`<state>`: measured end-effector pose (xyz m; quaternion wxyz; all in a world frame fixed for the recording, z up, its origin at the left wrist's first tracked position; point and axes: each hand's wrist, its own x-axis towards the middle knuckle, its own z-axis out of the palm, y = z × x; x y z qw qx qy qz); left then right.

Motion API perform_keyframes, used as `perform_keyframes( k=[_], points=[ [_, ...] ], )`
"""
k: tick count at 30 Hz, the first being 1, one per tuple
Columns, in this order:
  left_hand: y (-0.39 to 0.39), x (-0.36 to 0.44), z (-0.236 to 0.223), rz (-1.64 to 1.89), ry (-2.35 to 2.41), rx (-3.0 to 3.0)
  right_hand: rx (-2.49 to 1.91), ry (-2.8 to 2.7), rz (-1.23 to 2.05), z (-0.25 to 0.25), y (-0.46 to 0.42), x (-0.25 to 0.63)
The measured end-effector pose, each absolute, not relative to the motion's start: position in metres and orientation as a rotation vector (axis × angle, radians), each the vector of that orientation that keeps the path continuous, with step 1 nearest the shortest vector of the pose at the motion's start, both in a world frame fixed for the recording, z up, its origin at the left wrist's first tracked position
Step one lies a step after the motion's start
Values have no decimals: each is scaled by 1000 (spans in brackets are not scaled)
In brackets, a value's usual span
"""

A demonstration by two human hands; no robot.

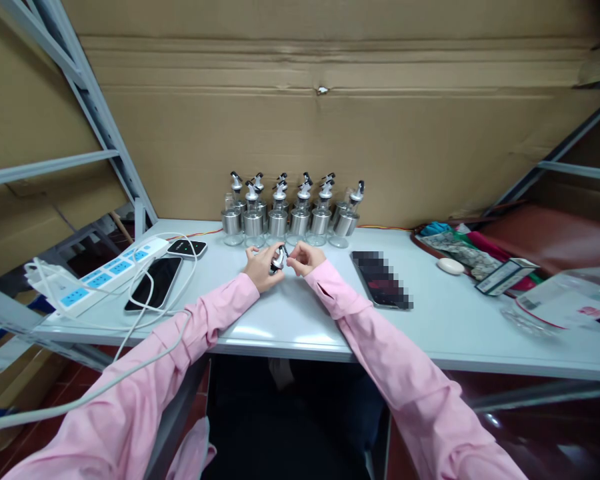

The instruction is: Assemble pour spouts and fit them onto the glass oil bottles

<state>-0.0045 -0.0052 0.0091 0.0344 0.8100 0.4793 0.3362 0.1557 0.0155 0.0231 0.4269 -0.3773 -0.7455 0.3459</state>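
One spout (278, 259) held in left hand (261, 268), right hand (305, 258) narrow in grip (six front-row bottles (299, 223) beyond).

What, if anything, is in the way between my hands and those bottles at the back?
Nothing visible is: your left hand holds the pourer top, your right hand is right by it, and only tabletop lies between them and the bottles.
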Motion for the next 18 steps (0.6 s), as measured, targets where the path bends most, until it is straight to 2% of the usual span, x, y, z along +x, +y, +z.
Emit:
perform_keyframes(
  k=[7,18],
  points=[
    [-6,-4,8,1077,1441,2476,-795,-1723,1188,21,20,156],
    [-7,-4,11,1143,1385,2476,-878,-1439,1617,25,30,157]
  ],
)
